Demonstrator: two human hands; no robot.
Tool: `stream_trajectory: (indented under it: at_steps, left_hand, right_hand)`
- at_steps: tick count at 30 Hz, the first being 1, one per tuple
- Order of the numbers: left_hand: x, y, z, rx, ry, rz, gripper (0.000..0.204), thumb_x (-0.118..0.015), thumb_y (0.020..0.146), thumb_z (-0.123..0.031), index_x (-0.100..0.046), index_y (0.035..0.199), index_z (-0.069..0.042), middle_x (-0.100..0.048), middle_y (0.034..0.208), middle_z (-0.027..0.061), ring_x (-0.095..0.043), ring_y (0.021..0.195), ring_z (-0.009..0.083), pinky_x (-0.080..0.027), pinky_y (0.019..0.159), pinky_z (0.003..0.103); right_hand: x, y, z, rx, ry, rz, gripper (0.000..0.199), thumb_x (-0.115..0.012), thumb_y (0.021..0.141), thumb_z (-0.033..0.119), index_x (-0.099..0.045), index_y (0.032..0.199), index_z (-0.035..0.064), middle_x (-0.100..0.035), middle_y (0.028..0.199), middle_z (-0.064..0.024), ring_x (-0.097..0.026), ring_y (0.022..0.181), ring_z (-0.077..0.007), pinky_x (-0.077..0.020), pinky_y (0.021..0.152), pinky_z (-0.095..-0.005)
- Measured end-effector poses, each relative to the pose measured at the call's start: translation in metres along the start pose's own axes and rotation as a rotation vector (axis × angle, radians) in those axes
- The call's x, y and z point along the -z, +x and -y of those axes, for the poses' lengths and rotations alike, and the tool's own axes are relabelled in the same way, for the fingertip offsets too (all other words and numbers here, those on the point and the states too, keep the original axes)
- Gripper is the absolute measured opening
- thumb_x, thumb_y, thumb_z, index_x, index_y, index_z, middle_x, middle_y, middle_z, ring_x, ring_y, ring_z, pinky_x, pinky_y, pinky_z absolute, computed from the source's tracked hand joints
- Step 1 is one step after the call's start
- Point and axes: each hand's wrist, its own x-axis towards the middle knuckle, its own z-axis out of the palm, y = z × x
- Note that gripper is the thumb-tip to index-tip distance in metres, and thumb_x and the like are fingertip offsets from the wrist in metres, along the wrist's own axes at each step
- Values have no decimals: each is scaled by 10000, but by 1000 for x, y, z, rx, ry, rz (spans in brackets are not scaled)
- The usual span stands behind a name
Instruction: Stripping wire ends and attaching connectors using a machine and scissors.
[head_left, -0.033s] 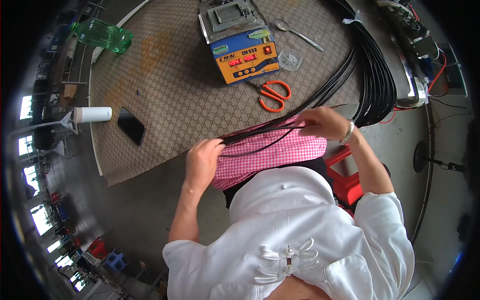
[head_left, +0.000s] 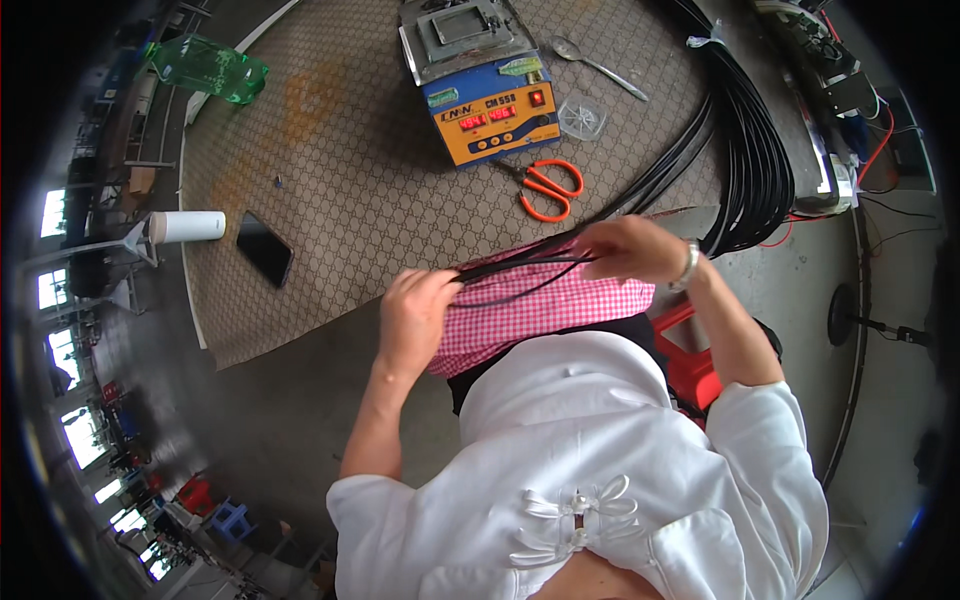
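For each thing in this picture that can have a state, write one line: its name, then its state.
Left hand: closed on black cables.
Right hand: gripping the same cables.
Orange scissors: shut, lying flat.
Blue-and-orange box: on, red display lit.
Phone: screen dark.

Both forearms bent inward, left hand (head_left: pixel 418 312) and right hand (head_left: pixel 628 250) closed, knuckles up

Both hands, left hand (head_left: pixel 418 312) and right hand (head_left: pixel 625 248), gripping black cables (head_left: pixel 520 262) above pink checked cloth (head_left: pixel 540 310).
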Motion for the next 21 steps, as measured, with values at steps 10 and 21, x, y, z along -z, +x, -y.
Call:
stream_trajectory:
  at_steps: [10,21]
  left_hand:
    - [15,-3,-12,361,-765,278,198,-502,862,-84,-602,985,33,-610,749,32,-557,727,84,-458,660,228]
    - [21,-13,-23,365,-518,68,43,-605,778,-39,-599,780,4,-603,691,32,-545,634,81,-429,580,226]
  right_hand:
    - [-35,26,46,604,-119,-307,146,-660,686,52,-627,820,5,-571,681,-113,-573,664,-259,-453,589,-338]
    - [-47,0,48,587,-151,-496,126,-675,670,43,-636,785,10,-559,671,-81,-566,606,-236,-455,533,-318]
